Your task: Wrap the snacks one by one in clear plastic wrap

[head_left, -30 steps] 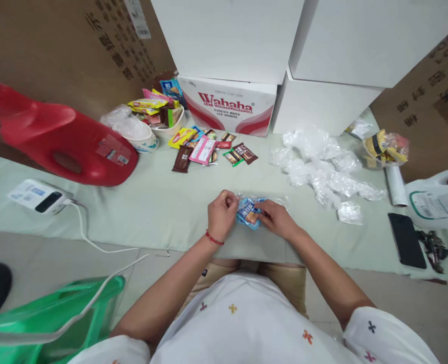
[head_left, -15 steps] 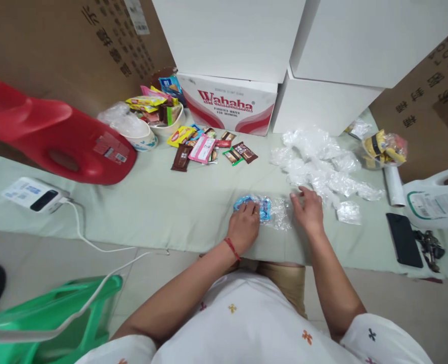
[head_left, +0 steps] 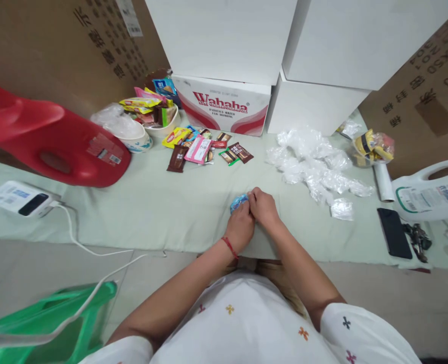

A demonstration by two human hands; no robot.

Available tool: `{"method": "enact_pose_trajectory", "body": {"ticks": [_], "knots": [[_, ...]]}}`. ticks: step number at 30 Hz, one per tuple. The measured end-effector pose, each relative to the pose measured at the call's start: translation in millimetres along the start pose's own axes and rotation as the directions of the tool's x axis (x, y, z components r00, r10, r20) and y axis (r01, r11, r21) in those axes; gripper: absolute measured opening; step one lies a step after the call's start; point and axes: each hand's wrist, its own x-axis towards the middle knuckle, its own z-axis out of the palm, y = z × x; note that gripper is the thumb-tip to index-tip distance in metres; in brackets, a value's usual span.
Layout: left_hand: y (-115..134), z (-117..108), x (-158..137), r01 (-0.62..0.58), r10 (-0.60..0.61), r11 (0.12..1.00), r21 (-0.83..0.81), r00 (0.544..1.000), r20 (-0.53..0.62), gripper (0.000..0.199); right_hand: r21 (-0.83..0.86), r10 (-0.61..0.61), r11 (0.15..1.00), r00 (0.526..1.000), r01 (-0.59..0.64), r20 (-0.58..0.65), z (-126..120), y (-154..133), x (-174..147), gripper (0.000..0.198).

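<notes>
Near the front edge of the table, my left hand [head_left: 241, 225] is closed over a small blue snack packet [head_left: 238, 202], whose far end sticks out past the fingers. My right hand [head_left: 264, 206] presses up against it from the right, fingers pinched together. The clear plastic bag around the packet is gathered between both hands and mostly hidden. Beyond the right hand lies a heap of clear plastic bags [head_left: 311, 156], with one flat folded clear bag [head_left: 342, 209] at its near end.
Loose wrapped snacks [head_left: 198, 149] lie ahead, before a bowl of snacks [head_left: 171, 124] and a Wahaha carton [head_left: 224, 108]. A red jug [head_left: 57, 146] and white device [head_left: 21, 198] stand left. A phone [head_left: 394, 232], keys [head_left: 418, 241] and white jug [head_left: 432, 192] are right.
My right hand has moved left from beside the bag to meet the left hand. The clear bag, earlier spread out to the right, is now gathered under the hands.
</notes>
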Motion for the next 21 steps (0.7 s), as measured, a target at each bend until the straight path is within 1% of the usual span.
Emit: {"method": "enact_pose_trajectory", "body": {"ticks": [2, 3, 4, 5, 6, 7, 8, 9, 10, 11, 12, 13, 14, 16, 17, 18, 19, 20, 21], "knots": [[-11, -12, -7, -0.044, 0.045, 0.979, -0.2, 0.999, -0.002, 0.039, -0.055, -0.029, 0.998, 1.0, 0.029, 0.007, 11, -5, -1, 0.028], [-18, -19, -12, -0.055, 0.06, 0.95, -0.308, 0.998, 0.009, 0.036, -0.074, -0.056, 0.996, 0.998, 0.056, 0.0, 15, -5, -5, 0.029], [-27, -28, -17, -0.032, 0.041, 0.912, -0.409, 0.999, 0.013, 0.032, -0.094, -0.086, 0.992, 0.996, 0.085, -0.016, 19, -5, -11, 0.031], [-36, -36, -22, 0.03, -0.029, 0.87, -0.492, 1.0, 0.011, 0.028, -0.119, -0.119, 0.986, 0.992, 0.114, -0.039, 22, -5, -18, 0.033], [-44, -43, -27, 0.131, -0.165, 0.829, -0.543, 0.986, -0.014, 0.026, -0.15, -0.154, 0.978, 0.986, 0.144, -0.06, 26, -6, -26, 0.038], [-52, -48, -30, 0.245, -0.327, 0.791, -0.561, 0.944, -0.049, 0.026, -0.189, -0.186, 0.967, 0.98, 0.169, -0.077, 30, -7, -34, 0.046], [-58, -51, -31, 0.346, -0.46, 0.756, -0.556, 0.885, -0.074, 0.026, -0.232, -0.209, 0.955, 0.974, 0.185, -0.086, 35, -10, -41, 0.056], [-62, -52, -31, 0.422, -0.546, 0.729, -0.538, 0.833, -0.087, 0.026, -0.277, -0.22, 0.942, 0.972, 0.189, -0.087, 40, -12, -47, 0.066], [-64, -52, -29, 0.464, -0.578, 0.72, -0.515, 0.812, -0.077, 0.026, -0.317, -0.217, 0.931, 0.973, 0.18, -0.084, 45, -15, -51, 0.073], [-63, -50, -26, 0.472, -0.566, 0.727, -0.499, 0.823, -0.046, 0.027, -0.35, -0.203, 0.923, 0.976, 0.163, -0.082, 50, -17, -54, 0.075], [-61, -48, -23, 0.455, -0.53, 0.74, -0.495, 0.848, -0.013, 0.029, -0.372, -0.188, 0.917, 0.979, 0.145, -0.082, 54, -19, -55, 0.074], [-58, -45, -20, 0.424, -0.49, 0.758, -0.496, 0.872, -0.004, 0.029, -0.386, -0.181, 0.912, 0.98, 0.137, -0.08, 56, -19, -54, 0.069], [-54, -43, -17, 0.386, -0.457, 0.779, -0.495, 0.889, -0.026, 0.028, -0.391, -0.186, 0.909, 0.98, 0.144, -0.072, 58, -19, -53, 0.063], [-49, -42, -15, 0.289, -0.385, 0.833, -0.472, 0.915, -0.12, 0.027, -0.38, -0.233, 0.902, 0.972, 0.206, -0.027, 53, -17, -49, 0.052], [-48, -43, -16, 0.224, -0.322, 0.864, -0.451, 0.934, -0.153, 0.034, -0.366, -0.267, 0.896, 0.964, 0.252, 0.011, 48, -14, -48, 0.047], [-48, -46, -16, 0.15, -0.238, 0.891, -0.429, 0.958, -0.16, 0.046, -0.345, -0.302, 0.889, 0.952, 0.3, 0.05, 40, -10, -46, 0.043], [-48, -49, -16, 0.073, -0.139, 0.909, -0.411, 0.981, -0.133, 0.058, -0.317, -0.335, 0.885, 0.939, 0.342, 0.078, 31, -6, -46, 0.038], [-49, -53, -16, -0.003, -0.032, 0.915, -0.404, 0.996, -0.078, 0.069, -0.28, -0.367, 0.883, 0.926, 0.377, 0.089, 20, -1, -45, 0.035], [-49, -58, -14, -0.066, 0.068, 0.91, -0.409, 0.998, -0.009, 0.075, -0.232, -0.398, 0.884, 0.913, 0.407, 0.084, 9, 4, -46, 0.032]]}}
